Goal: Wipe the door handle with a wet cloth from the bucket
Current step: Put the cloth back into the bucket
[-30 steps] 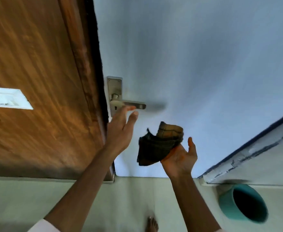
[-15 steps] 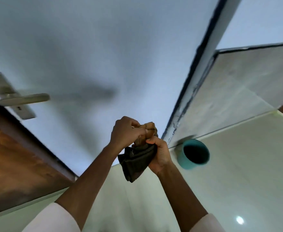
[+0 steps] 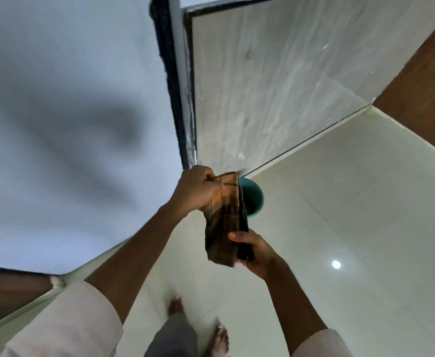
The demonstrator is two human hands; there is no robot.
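Note:
A brown and orange checked cloth [image 3: 225, 222] hangs stretched between both hands. My left hand [image 3: 196, 190] pinches its upper edge. My right hand [image 3: 256, 251] grips its lower end from below. The teal bucket [image 3: 253, 199] stands on the floor just behind the cloth, at the foot of the wall, and is partly hidden by it. The door handle is out of view.
The pale blue door [image 3: 69, 99] fills the left side, with its dark frame edge [image 3: 170, 73] beside a grey tiled wall [image 3: 275, 86]. Glossy cream floor tiles [image 3: 353, 215] spread to the right. My bare feet [image 3: 219, 338] are at the bottom.
The view has swung right, away from the handle and toward the bucket. My hands, bunched together on the cloth before, have pulled apart and stretched it out lengthwise.

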